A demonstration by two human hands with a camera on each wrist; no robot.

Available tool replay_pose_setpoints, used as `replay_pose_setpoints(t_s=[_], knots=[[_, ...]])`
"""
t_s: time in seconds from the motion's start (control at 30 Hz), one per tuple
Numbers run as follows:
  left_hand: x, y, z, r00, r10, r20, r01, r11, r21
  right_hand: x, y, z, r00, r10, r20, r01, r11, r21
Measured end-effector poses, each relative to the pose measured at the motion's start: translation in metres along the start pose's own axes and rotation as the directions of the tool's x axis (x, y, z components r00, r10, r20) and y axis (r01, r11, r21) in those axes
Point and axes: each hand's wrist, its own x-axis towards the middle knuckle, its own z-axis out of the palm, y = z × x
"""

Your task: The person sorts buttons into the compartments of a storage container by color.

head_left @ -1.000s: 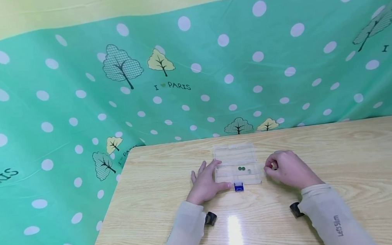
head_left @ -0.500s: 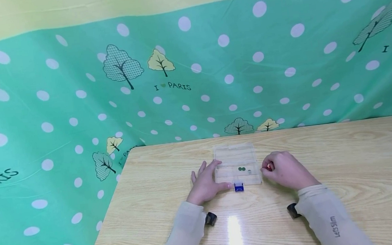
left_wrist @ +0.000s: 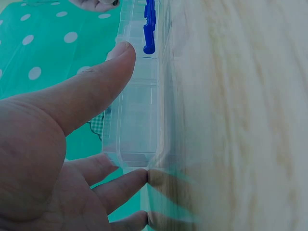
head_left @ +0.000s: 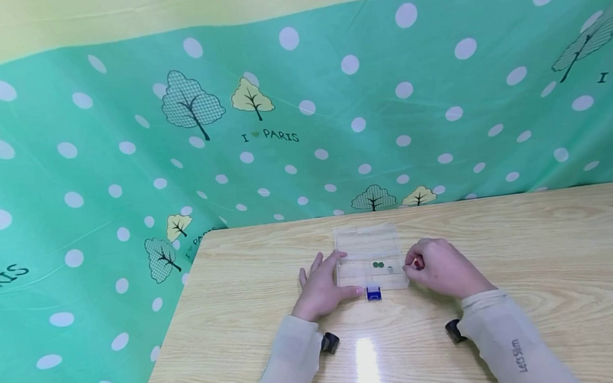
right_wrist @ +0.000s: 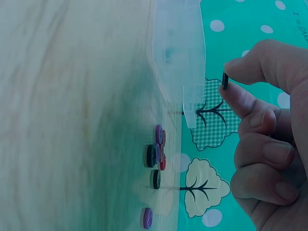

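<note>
A clear plastic compartment box [head_left: 367, 241] stands on the table with its lid raised at the back. Two green round buttons [head_left: 378, 265] lie inside, beside a small pale spot too small to make out. My left hand [head_left: 323, 287] rests at the box's left end, fingers spread and fairly straight, the thumb along the front near the blue latch [left_wrist: 149, 29]. Beside the box's right end is my right hand [head_left: 444, 267]. Its thumb and index finger pinch a dark button [right_wrist: 225, 81], held on edge above the table, the other fingers curled in.
Several loose buttons lie on the table right of the box: a purple one [right_wrist: 147, 218], a dark one [right_wrist: 157, 179], and a cluster with a red one [right_wrist: 163, 162]. A green dotted curtain [head_left: 276, 97] hangs behind the wooden table [head_left: 564, 254].
My right hand has moved a little left toward the box's right end, pinching the button. The left hand and the box have stayed in place.
</note>
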Motion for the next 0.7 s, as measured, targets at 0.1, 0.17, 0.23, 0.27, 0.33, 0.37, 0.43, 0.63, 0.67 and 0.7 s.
replay_pose_setpoints(t_s=[0.1, 0.17, 0.23, 0.27, 0.33, 0.37, 0.43, 0.63, 0.67, 0.7], knots=[[0.0000, 0.0003, -0.0001, 1.000, -0.001, 0.000, 0.001, 1.000, 0.000, -0.0005, -0.0009, 0.0008, 1.000, -0.003, 0.001, 0.003, 1.000, 0.010], [0.0003, 0.0003, -0.0002, 1.000, -0.004, 0.000, 0.004, 1.000, 0.001, -0.0006, -0.0015, 0.0011, 1.000, -0.008, 0.004, 0.008, 1.000, 0.018], [0.0003, 0.0003, -0.0001, 1.000, -0.005, 0.000, 0.005, 1.000, 0.000, -0.0006, -0.0015, 0.0015, 1.000, -0.015, 0.005, 0.015, 1.000, 0.015], [0.0004, 0.0004, 0.0000, 1.000, -0.005, 0.001, 0.005, 1.000, 0.001, -0.0007, -0.0015, 0.0017, 1.000, -0.019, 0.005, 0.019, 1.000, 0.014], [0.0005, 0.0004, 0.0001, 1.000, -0.005, 0.001, 0.005, 1.000, 0.002, -0.0007, -0.0013, 0.0022, 1.000, -0.029, 0.005, 0.029, 1.000, 0.009], [0.0005, 0.0003, 0.0003, 1.000, -0.005, 0.001, 0.005, 1.000, 0.003, -0.0006, -0.0011, 0.0024, 0.999, -0.036, 0.005, 0.036, 0.999, 0.003], [0.0006, 0.0002, 0.0004, 1.000, -0.007, 0.001, 0.007, 1.000, 0.005, -0.0007, -0.0012, 0.0025, 0.999, -0.044, 0.011, 0.044, 0.999, 0.008], [0.0008, -0.0002, 0.0007, 1.000, -0.005, -0.002, 0.005, 1.000, 0.004, -0.0006, -0.0027, 0.0029, 0.998, -0.057, 0.040, 0.056, 0.998, 0.020], [0.0009, -0.0002, 0.0007, 1.000, -0.004, -0.001, 0.004, 1.000, 0.003, -0.0006, -0.0030, 0.0031, 0.997, -0.059, 0.042, 0.058, 0.998, 0.019], [0.0009, -0.0003, 0.0007, 1.000, -0.004, 0.000, 0.004, 1.000, 0.002, -0.0006, -0.0032, 0.0035, 0.997, -0.062, 0.043, 0.061, 0.998, 0.018]])
